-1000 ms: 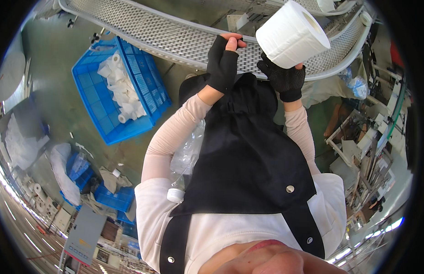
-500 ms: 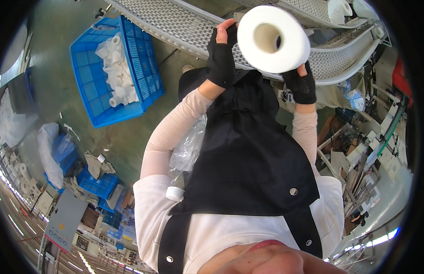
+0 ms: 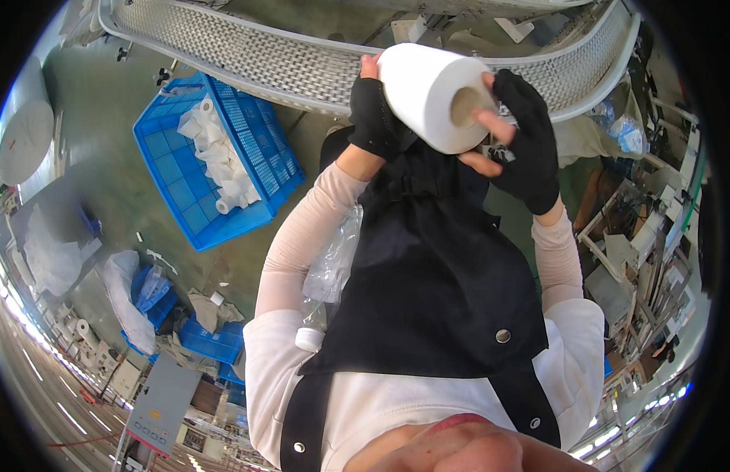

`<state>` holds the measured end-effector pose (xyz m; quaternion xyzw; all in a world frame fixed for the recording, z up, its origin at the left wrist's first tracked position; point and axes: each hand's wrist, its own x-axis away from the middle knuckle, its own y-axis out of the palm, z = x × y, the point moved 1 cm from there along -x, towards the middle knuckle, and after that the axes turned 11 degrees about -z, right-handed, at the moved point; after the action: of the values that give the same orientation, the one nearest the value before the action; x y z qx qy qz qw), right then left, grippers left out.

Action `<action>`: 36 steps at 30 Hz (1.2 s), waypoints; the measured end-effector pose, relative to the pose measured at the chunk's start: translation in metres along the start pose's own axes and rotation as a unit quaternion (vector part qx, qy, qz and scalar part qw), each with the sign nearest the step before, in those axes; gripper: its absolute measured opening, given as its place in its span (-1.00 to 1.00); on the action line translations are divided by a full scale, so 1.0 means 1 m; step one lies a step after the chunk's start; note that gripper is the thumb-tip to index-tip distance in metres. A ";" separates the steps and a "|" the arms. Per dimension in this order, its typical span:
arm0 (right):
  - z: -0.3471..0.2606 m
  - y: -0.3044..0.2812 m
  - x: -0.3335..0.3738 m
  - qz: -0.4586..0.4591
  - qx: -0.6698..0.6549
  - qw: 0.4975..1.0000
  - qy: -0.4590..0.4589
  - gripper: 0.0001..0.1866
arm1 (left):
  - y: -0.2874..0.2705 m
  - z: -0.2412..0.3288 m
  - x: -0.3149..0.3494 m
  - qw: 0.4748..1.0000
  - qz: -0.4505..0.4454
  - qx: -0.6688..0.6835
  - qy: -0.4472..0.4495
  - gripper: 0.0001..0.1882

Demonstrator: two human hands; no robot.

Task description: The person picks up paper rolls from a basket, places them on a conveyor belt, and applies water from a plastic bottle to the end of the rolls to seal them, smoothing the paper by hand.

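Observation:
A white toilet paper roll point(image 3: 416, 86) is held in front of me, tilted so its cardboard core faces to the right and toward me. My left hand point(image 3: 374, 118), in a black fingerless glove, grips its left side; a fingertip shows at the upper edge and the other fingers are mostly hidden. By the core end is my right hand point(image 3: 526, 138), gloved the same way, its fingers spread. One blurred finger reaches to the mouth of the core, another shows at the far rim, and a third extends below the roll.
A curved grey conveyor point(image 3: 294, 69) runs across just beyond my hands. At left on the floor stands a blue crate point(image 3: 170, 175) with white rolls and paper scraps point(image 3: 215, 157). A grey control cabinet point(image 3: 162, 403) stands lower left, and machine frames point(image 3: 636, 244) at right.
The roll has come down toward me and turned, its core end now facing right. My right hand has shifted from supporting its underside to the core end, fingers spreading. The view has shifted.

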<state>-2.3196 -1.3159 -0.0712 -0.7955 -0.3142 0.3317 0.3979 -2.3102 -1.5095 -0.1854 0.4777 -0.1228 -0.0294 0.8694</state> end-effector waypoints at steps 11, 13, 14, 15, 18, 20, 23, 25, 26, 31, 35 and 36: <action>-0.031 0.008 -0.033 0.101 0.011 0.993 0.066 -0.17 | 0.003 -0.006 -0.009 0.974 0.020 0.219 -0.061 -0.36; -0.042 0.020 -0.038 -0.071 0.072 0.995 0.024 -0.09 | -0.019 -0.010 -0.012 0.971 -0.101 0.216 -0.031 -0.34; -0.019 0.025 -0.034 -0.037 0.056 0.997 0.026 -0.11 | -0.031 -0.011 -0.013 0.964 -0.159 0.213 -0.011 -0.33; 0.004 0.017 -0.031 -0.045 0.057 0.993 0.093 -0.16 | -0.014 0.000 -0.001 0.968 -0.083 0.224 -0.073 -0.31; 0.089 -0.023 0.005 0.032 0.149 0.965 0.213 -0.35 | -0.075 -0.011 -0.006 0.979 -0.104 0.168 -0.041 -0.30; 0.090 -0.069 0.013 0.106 0.352 0.905 0.213 -0.40 | -0.042 -0.013 -0.009 0.983 -0.014 0.176 -0.054 -0.30; 0.057 -0.065 -0.022 0.179 0.184 0.959 0.121 -0.52 | -0.027 -0.006 -0.012 0.919 -0.207 0.331 -0.054 -0.31; 0.036 -0.045 -0.046 0.141 0.153 0.976 0.069 -0.55 | -0.018 -0.008 -0.015 0.892 -0.218 0.390 -0.072 -0.29; 0.025 -0.025 -0.057 0.110 0.144 0.983 0.036 -0.56 | -0.019 -0.007 -0.014 0.895 -0.171 0.405 -0.073 -0.28; 0.061 0.002 -0.063 0.084 0.271 0.958 0.049 -0.48 | -0.002 0.012 -0.002 0.994 0.087 0.062 0.008 -0.40; 0.124 -0.034 0.004 0.151 -0.036 0.927 0.342 -0.54 | 0.020 0.021 -0.003 0.922 0.120 -0.301 0.212 -0.46; 0.108 -0.025 0.009 0.135 -0.253 0.888 0.360 -0.54 | 0.021 0.022 -0.002 0.901 0.128 -0.333 0.247 -0.46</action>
<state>-2.4045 -1.2514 -0.1031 -0.9688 -0.1117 -0.0174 0.2205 -2.3189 -1.5161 -0.1565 0.1324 0.0530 0.1624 0.9764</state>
